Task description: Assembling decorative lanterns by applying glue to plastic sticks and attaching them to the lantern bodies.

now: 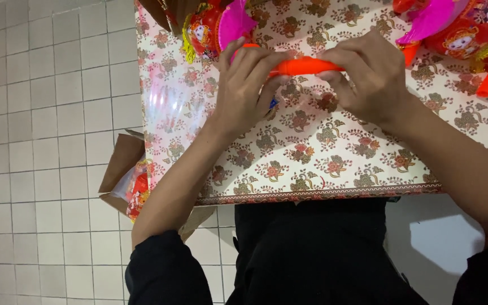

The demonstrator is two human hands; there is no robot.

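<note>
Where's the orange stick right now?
In the head view the orange stick lies level near the top centre, gripped between the left hand and right hand above the floral tablecloth, just right of a red and pink lantern toy.

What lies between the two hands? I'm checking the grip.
In the head view, an orange stick spans from left hand to right hand, above the floral tablecloth.

One head-worn camera looks steeply down, close over the floral-covered table (312,152).

Bright, even light is falling from above, glare is shining on the floral tablecloth (165,104), edges slightly blurring.
</note>
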